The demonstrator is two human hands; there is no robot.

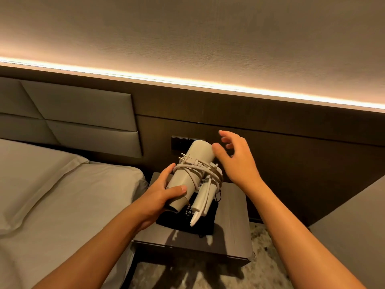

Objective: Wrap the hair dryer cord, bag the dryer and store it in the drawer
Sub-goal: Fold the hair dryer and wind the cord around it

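Observation:
My left hand [164,192] grips the barrel of a cream hair dryer [192,172] held above the nightstand. The white cord [200,168] is wound several turns around the barrel and the folded handle [205,198], and its two-pin plug [184,157] sticks out on the left side. My right hand [235,159] hovers open just right of the dryer's far end, fingers spread, holding nothing. Under the dryer a black fabric bag [205,221] with small white print lies flat on the nightstand.
The dark wooden nightstand [231,232] stands between a bed with grey linen [62,201] on the left and another surface [358,226] on the right. A switch panel [180,141] sits on the wood wall behind. Patterned carpet lies below.

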